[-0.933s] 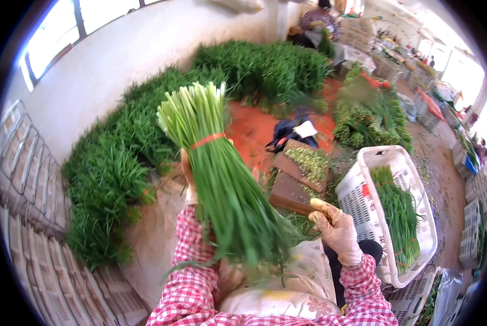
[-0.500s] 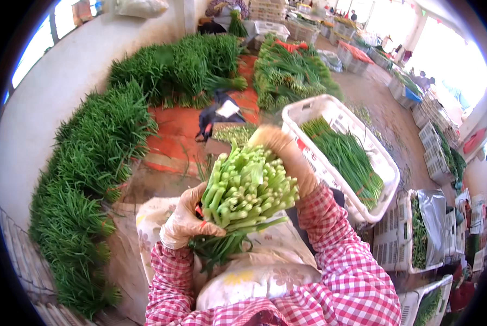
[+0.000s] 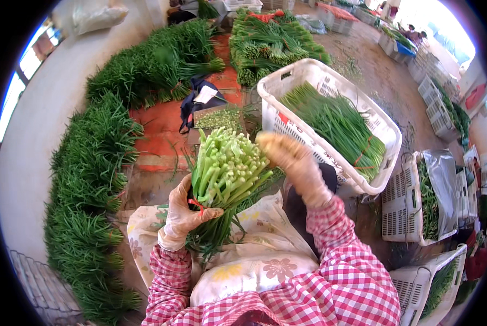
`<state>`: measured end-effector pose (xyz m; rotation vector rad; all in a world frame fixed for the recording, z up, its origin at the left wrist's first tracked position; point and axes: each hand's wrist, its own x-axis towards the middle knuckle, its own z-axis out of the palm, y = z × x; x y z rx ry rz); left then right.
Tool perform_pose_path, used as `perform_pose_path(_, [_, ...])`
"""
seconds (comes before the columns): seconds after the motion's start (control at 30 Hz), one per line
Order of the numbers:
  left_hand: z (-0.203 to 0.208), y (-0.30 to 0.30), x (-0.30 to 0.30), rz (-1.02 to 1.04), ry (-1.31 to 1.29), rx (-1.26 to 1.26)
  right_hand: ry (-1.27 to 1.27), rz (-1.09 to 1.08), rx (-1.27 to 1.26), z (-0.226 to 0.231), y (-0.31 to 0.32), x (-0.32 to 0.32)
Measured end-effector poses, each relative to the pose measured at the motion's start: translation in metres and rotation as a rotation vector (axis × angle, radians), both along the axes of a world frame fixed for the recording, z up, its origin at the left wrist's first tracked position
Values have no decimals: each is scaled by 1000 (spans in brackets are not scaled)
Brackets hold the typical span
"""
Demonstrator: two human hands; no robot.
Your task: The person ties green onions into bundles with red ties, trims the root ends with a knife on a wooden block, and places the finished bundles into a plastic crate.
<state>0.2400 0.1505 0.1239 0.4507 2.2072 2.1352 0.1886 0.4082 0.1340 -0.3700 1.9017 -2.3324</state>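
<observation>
- Head view: a bundle of green stalks (image 3: 227, 168) is above the person's lap, pale cut ends tipped up toward the camera, leaves hanging below.
- A red band (image 3: 197, 205) circles the bundle beneath those ends.
- The gloved left hand (image 3: 186, 214) grips the bundle at the band, thumb across the near side.
- The gloved right hand (image 3: 300, 168) is just beside the cut ends, fingers curled but blurred; whether they touch the stalks, I cannot tell.
- Under the bundle, a flower-patterned cloth (image 3: 254, 271) covers the lap.
- Beyond the right hand, a white crate (image 3: 269, 100) holds more banded greens (image 3: 335, 127).
- Compared with half a second ago, the left hand keeps its grip, while the right hand has shifted from the bundle's upper edge out to its side.
</observation>
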Motion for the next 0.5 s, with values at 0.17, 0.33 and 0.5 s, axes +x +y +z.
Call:
perform_pose_path(0.17, [-5,22,-11,1,20,-115,365,1,367,45,2,-14])
perform_pose_path(0.33, [-27,22,-11,7,-62,-112,556,-128,430,16,-7,-18])
perform_pose_path(0.5, [-35,19,4,-6,-257,78,526,-95,412,5,-15,-39])
